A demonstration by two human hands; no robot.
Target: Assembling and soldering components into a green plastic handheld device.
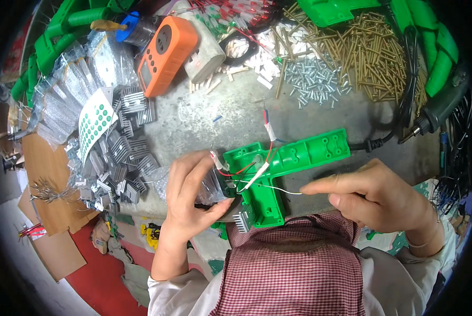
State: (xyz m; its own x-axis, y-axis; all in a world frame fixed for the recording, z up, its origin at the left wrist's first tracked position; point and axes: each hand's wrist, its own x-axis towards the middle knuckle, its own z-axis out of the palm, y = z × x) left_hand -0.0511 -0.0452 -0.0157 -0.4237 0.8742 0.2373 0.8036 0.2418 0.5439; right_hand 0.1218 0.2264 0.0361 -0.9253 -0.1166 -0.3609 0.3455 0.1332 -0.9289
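Note:
A green plastic housing half (312,152), shaped like a pistol grip, lies open on the bench. Red, white and dark wires run across it, some in white sleeves (257,176). A small finned metal heat sink (241,221) sits at its lower end. My left hand (186,192) curls its thumb and fingers round a dark-ended part in clear bubble wrap (207,188) beside the housing. My right hand (373,195) has its index finger stretched out, its tip at the free end of a thin white wire (272,187). The thumb stays apart from that fingertip.
Finned heat sinks (125,147) and a sticker sheet (96,120) lie left, behind them bubble-wrapped parts (67,92). Toward the back are an orange meter (167,55), silver screws (315,79) and long brass-coloured screws (375,55). A dark power screwdriver (441,110) is at right.

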